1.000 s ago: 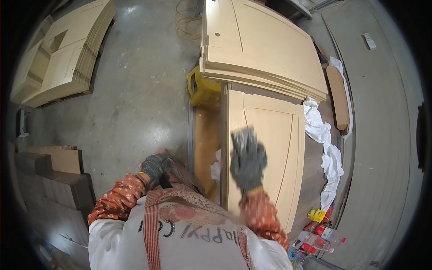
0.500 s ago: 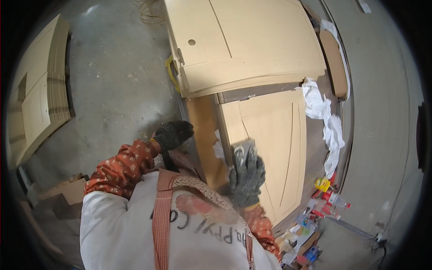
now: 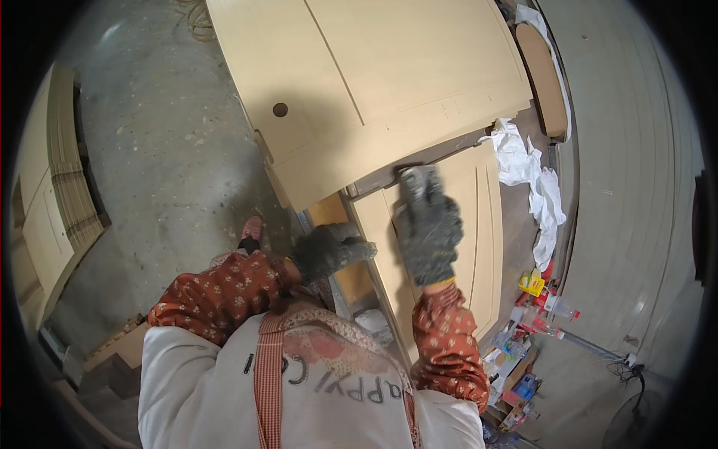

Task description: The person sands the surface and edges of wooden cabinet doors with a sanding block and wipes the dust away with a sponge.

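Observation:
My right hand (image 3: pixel 431 224), in a dark, dusty work glove, lies over the lower cream panel (image 3: pixel 482 247). It grips a dark flat block whose edge peeks out around the fingertips, against the panel face near its far end; the rest is hidden under the glove. My left hand (image 3: pixel 329 252), gloved alike and slightly blurred, hovers at the panel's left edge. Its fingers stretch loosely to the right, with nothing seen in them. Beyond both hands lies a larger cream panel (image 3: pixel 419 67) with a round hole and a long groove, overlapping the space at the lower panel's far end.
A stack of cream panels (image 3: pixel 63 202) stands at the far left on the grey floor (image 3: pixel 164 127). Crumpled white sheeting (image 3: pixel 547 206) lies right of the lower panel. Several bottles and packages (image 3: pixel 527 322) clutter the lower right. A brown curved board (image 3: pixel 542 78) rests farther back.
My right hand has moved forward along the lower panel with the dark block. My left hand has come rightward to the panel's edge. The view has shifted, and the large panel appears nearer.

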### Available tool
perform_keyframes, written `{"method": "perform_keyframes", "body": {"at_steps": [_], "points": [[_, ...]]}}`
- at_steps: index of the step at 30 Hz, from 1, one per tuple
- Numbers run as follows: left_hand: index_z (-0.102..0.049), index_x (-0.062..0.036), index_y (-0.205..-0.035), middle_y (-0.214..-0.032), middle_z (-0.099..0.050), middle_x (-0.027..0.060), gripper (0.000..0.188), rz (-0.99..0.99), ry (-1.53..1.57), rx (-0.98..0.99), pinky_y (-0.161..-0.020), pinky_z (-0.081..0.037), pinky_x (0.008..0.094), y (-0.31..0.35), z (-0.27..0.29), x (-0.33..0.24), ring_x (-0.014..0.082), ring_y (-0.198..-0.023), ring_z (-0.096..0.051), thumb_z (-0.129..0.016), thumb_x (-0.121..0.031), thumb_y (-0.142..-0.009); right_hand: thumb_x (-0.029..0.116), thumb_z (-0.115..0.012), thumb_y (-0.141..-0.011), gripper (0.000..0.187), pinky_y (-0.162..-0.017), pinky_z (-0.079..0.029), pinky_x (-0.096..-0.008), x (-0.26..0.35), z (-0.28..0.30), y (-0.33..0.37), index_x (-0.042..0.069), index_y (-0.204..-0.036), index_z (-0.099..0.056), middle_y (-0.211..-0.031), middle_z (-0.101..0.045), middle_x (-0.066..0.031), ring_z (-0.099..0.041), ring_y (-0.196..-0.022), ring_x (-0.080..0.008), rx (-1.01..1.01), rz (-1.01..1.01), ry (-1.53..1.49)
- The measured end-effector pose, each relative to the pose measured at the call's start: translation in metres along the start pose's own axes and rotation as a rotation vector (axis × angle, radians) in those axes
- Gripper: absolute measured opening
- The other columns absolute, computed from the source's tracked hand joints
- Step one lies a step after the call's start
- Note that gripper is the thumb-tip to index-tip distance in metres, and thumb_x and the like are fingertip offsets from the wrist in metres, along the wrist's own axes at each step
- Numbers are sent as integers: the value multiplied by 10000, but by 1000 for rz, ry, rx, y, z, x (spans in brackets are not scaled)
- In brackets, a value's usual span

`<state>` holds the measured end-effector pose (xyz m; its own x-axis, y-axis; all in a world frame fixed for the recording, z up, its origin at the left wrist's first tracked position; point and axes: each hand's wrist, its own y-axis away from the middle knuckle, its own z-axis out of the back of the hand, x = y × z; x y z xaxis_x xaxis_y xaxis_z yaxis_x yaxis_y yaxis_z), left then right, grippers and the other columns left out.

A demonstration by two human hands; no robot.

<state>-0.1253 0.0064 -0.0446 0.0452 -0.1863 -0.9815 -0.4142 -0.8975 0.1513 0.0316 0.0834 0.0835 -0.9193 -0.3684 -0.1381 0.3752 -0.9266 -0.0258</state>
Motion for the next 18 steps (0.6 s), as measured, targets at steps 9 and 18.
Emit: {"method": "perform_keyframes", "body": {"at_steps": [9,18], "points": [[-705,-59,-904,-807,-710,88,326,173,145,-47,-689,-517,325,-4,0,-21,184,-731,-663,-758,-370,-820,324,-582,-883,419,-872,-493,-503,-24,-11,8,117,-1245,-612,-1304,-528,-216,-555,-1066,-387,-98,27,189],[-655,-48,-1021,-938,-716,100,300,-473,-101,-294,-721,-529,354,2,20,34,229,-837,-678,-688,-313,-885,362,-622,-870,525,-716,-531,-472,10,-21,57,36,-1278,-564,-1107,-592,-194,-594,-1005,-370,-224,123,90]]}}
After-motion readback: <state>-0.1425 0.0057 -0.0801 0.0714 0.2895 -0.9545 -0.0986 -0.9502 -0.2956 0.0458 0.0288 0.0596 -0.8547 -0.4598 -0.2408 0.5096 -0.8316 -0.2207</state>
